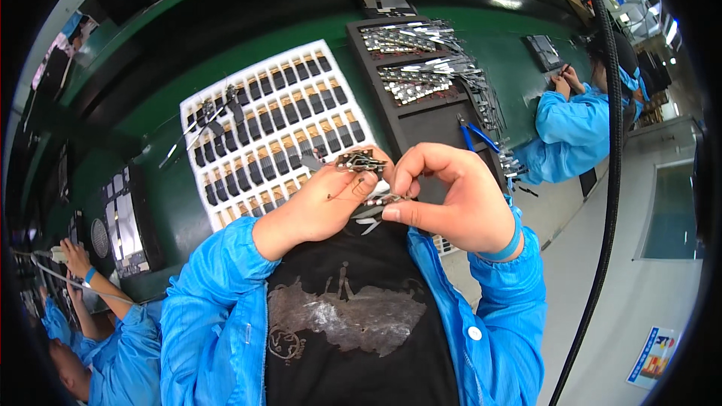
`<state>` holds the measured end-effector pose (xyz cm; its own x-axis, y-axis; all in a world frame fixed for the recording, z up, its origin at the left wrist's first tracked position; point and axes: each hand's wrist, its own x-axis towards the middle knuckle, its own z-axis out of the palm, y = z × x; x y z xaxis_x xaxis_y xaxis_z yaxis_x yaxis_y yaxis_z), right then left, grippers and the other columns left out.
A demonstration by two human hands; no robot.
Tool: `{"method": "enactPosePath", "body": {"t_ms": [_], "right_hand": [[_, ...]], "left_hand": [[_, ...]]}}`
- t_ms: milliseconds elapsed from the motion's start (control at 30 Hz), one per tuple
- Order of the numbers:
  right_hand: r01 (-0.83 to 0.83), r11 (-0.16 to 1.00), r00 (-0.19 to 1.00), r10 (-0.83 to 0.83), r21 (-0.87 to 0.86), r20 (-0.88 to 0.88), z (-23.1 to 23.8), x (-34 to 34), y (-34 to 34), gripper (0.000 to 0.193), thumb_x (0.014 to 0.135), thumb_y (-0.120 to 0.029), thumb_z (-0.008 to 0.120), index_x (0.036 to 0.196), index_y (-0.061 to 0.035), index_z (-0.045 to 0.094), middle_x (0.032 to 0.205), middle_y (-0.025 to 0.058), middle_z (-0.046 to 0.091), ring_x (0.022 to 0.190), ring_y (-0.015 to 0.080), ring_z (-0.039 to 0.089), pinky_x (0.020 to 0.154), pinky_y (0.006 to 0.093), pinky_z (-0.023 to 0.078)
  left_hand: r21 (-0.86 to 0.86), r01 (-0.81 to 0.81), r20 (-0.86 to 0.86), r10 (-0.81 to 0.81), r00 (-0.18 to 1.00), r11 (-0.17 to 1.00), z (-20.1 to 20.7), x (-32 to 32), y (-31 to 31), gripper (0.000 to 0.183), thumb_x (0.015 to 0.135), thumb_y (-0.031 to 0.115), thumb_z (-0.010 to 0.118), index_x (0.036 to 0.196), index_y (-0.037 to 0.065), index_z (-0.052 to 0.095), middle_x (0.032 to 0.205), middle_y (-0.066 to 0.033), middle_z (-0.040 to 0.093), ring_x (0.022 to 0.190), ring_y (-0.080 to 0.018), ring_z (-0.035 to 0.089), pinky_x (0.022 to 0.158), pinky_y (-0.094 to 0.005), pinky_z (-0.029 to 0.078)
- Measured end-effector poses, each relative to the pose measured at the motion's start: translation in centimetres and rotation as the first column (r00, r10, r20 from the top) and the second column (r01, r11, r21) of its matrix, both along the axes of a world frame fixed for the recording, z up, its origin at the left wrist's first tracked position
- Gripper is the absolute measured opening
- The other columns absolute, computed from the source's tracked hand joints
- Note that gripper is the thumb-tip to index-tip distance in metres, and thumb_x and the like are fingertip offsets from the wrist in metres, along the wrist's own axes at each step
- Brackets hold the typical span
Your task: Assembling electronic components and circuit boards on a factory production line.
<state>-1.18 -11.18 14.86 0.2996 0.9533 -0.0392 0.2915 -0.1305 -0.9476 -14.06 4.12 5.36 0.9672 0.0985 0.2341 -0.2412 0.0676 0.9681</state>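
Note:
My left hand (pixel 320 199) is closed round a bunch of small circuit boards (pixel 359 161) with thin wires and silvery strips, held in front of my chest. Thumb and fingers of my right hand (pixel 462 199) pinch together at the lower end of the bunch, on a small board with pale strips (pixel 374 203). The fingers partly hide these pieces. Just beyond my left hand lies a white foam tray (pixel 201 177), its rows of slots filled with black-and-tan parts (pixel 265 122). A black compartment tray (pixel 429 129) sits beyond my right hand, holding piles of similar boards (pixel 417 84).
Blue-handled pliers (pixel 475 135) rest on the black tray's right side. Tweezers (pixel 188 135) lie across the foam tray's left edge. Open device housings (pixel 124 222) stand on the green bench. Blue-sleeved co-workers (pixel 575 124) sit on both sides. A thick black cable (pixel 611 180) hangs at right.

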Motion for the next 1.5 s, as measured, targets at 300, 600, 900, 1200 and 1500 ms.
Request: {"method": "enactPosePath", "body": {"t_ms": [300, 600, 900, 1200, 1500], "right_hand": [[0.005, 0.98, 0.947, -0.069, 0.2, 0.314, -1.3, -1.1, 1.1, 0.022, 0.076, -0.002, 0.081, 0.087, -0.0046, 0.062, 0.097, 0.006, 0.057, 0.086, 0.0134, 0.057, 0.081, 0.0267, 0.044], [0.022, 0.996, 0.978, -0.04, 0.091, 0.205, -1.6, -2.0, 1.4, 0.025, 0.077, -0.006, 0.079, 0.098, -0.0032, 0.067, 0.093, 0.004, 0.064, 0.089, 0.0142, 0.06, 0.079, 0.0274, 0.045], [-0.152, 0.946, 0.85, -0.023, 0.287, 0.526, -4.1, -3.5, 2.4, 0.033, 0.087, -0.004, 0.067, 0.12, 0.0017, 0.065, 0.098, 0.0158, 0.068, 0.095, 0.0335, 0.063, 0.086, 0.0403, 0.05], [-0.044, 0.999, 0.986, 0.042, -0.012, -0.163, -3.6, -5.6, 2.2, 0.042, 0.09, -0.001, 0.062, 0.132, 0.0007, 0.058, 0.106, 0.0169, 0.066, 0.099, 0.0301, 0.064, 0.088, 0.0391, 0.05], [-0.159, 0.969, 0.982, 0.136, 0.19, 0.129, -5.1, -5.2, 2.4, 0.033, 0.097, -0.006, 0.059, 0.13, 0.0007, 0.059, 0.108, 0.0129, 0.066, 0.101, 0.0219, 0.064, 0.088, 0.0344, 0.051]], "left_hand": [[-0.14, 0.03, -0.188, -0.057, 0.981, 0.99, 0.3, -3.0, -0.9, 0.044, 0.108, 0.03, 0.034, 0.077, 0.005, 0.054, 0.067, -0.0011, 0.048, 0.069, -0.0127, 0.046, 0.07, -0.029, 0.041], [-0.191, 0.132, -0.199, -0.17, 0.965, 0.973, 0.4, -3.9, -0.3, 0.041, 0.107, 0.032, 0.033, 0.089, 0.003, 0.055, 0.065, 0.0015, 0.044, 0.061, -0.0095, 0.04, 0.06, -0.026, 0.036], [-0.352, 0.129, -0.229, -0.219, 0.949, 0.927, -0.8, -5.0, 0.3, 0.038, 0.107, 0.029, 0.033, 0.091, 0.003, 0.056, 0.068, 0.0002, 0.049, 0.063, -0.0101, 0.046, 0.062, -0.0259, 0.039], [-0.06, 0.085, -0.215, -0.096, 0.972, 0.995, -0.6, -6.0, 0.7, 0.036, 0.103, 0.026, 0.039, 0.078, 0.006, 0.055, 0.072, -0.0028, 0.054, 0.07, -0.0134, 0.051, 0.069, -0.0288, 0.043], [-0.298, 0.132, -0.304, -0.225, 0.926, 0.945, -0.3, -7.5, 1.1, 0.026, 0.101, 0.023, 0.049, 0.083, 0.006, 0.055, 0.074, 0.0009, 0.051, 0.069, -0.0101, 0.048, 0.064, -0.0293, 0.042]]}}
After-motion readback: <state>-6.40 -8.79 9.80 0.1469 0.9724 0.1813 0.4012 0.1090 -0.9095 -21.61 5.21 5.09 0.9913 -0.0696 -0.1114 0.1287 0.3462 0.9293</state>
